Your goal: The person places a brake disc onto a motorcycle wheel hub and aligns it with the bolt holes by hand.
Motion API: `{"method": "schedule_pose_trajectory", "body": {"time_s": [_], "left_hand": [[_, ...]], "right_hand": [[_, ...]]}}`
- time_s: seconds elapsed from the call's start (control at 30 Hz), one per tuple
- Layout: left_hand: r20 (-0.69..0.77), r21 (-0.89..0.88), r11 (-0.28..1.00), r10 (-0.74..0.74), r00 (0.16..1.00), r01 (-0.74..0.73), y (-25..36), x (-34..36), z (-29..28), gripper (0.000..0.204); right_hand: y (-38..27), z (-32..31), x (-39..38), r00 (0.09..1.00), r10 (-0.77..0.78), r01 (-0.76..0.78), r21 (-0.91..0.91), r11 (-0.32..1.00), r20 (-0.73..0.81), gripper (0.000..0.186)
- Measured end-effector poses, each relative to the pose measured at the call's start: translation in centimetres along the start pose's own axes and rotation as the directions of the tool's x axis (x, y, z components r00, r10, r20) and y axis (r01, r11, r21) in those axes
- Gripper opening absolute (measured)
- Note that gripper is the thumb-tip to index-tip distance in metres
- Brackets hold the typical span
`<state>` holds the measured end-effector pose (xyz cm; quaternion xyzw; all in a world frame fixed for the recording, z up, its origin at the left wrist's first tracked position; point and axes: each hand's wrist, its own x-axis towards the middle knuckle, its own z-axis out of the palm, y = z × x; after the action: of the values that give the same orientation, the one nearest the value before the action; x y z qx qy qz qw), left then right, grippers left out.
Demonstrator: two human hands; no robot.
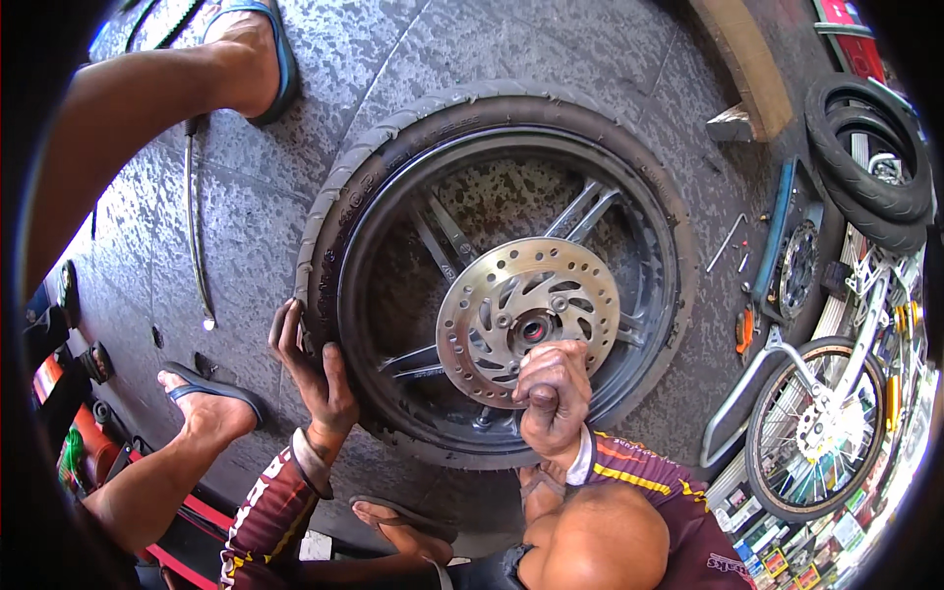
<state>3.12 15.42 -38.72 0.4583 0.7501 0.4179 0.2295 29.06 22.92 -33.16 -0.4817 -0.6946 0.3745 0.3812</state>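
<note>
A motorcycle wheel lies flat on the floor, its black tyre (324,231) mounted on a dark spoked rim (447,231). A drilled silver brake disc (472,295) is bolted around the hub (534,330), which has a reddish centre. At the wheel's near left edge, my left hand (320,379) grips the tyre, fingers along the outer tread and thumb by the sidewall. My right hand (553,393) is closed in a fist over the near part of the disc, just below the hub. Whatever it holds, if anything, is hidden. Both hands look blackened.
My bent knee (610,536) rises at the near right. Another person's sandalled feet (251,74) are on the left, near a thin metal rod (195,236). Wood (752,69) lies far right. Hex key (726,243), loose tyres (865,162) and a small spoked wheel (816,430) are right.
</note>
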Motion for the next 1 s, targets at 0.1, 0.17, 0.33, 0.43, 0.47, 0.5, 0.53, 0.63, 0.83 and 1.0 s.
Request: {"method": "schedule_pose_trajectory", "body": {"time_s": [0.1, 0.17, 0.33, 0.43, 0.47, 0.5, 0.53, 0.63, 0.83, 1.0], "left_hand": [[-0.007, -0.027, 1.000, 0.011, 1.000, -0.011, 0.1, 0.2, 0.1, 0.055], [-0.006, -0.014, 1.000, 0.022, 1.000, -0.023, 0.3, 0.4, 0.1, 0.054], [-0.023, 0.021, 0.999, 0.047, 0.999, -0.047, 0.9, 0.7, 0.1, 0.048], [-0.058, -0.017, 0.998, 0.054, 0.997, -0.055, -0.1, 0.4, 0.0, 0.047], [-0.067, -0.031, 0.998, 0.058, 0.996, -0.060, -0.2, 0.3, 0.2, 0.047], [-0.077, -0.052, 0.997, 0.053, 0.996, -0.058, -0.1, 0.2, 0.4, 0.048], [-0.078, -0.034, 0.997, 0.063, 0.995, -0.066, 0.1, 0.2, 0.4, 0.048], [-0.098, 0.051, 0.992, 0.120, 0.988, -0.115, 0.1, 0.4, 0.4, 0.047], [-0.141, 0.127, 0.990, 0.079, 0.987, -0.062, 1.6, 0.2, 0.8, 0.041], [-0.256, 0.266, 0.964, 0.045, 0.966, 0.025, 2.5, 0.0, 2.2, 0.045]], "right_hand": [[-0.3, 0.3, 0.1, 0.995, 0.010, -0.005, 0.050, 0.999, -0.099, 0.032], [0.2, 0.4, -0.3, 0.988, 0.026, -0.003, 0.148, 0.989, -0.153, 0.018], [-0.4, -3.0, -1.3, 0.967, 0.173, -0.189, -0.069, 0.980, -0.186, 0.033], [-0.7, -5.0, -1.4, 0.951, 0.297, -0.287, -0.115, 0.951, 0.086, 0.046], [-0.7, -5.2, -1.5, 0.933, 0.343, -0.325, -0.157, 0.933, 0.109, 0.046], [-1.0, -5.3, -1.5, 0.912, 0.389, -0.360, -0.201, 0.911, 0.130, 0.046], [-1.5, -5.4, -1.3, 0.892, 0.429, -0.387, -0.244, 0.889, 0.146, 0.046], [-1.0, -4.9, -1.9, 0.926, 0.351, -0.297, -0.311, 0.903, 0.137, 0.038], [0.3, -4.4, -2.7, 0.924, 0.364, -0.367, 0.007, 0.930, 0.115, 0.026], [-0.3, -2.7, -3.1, 0.872, 0.474, -0.484, 0.369, 0.793, 0.124, 0.034]]}}
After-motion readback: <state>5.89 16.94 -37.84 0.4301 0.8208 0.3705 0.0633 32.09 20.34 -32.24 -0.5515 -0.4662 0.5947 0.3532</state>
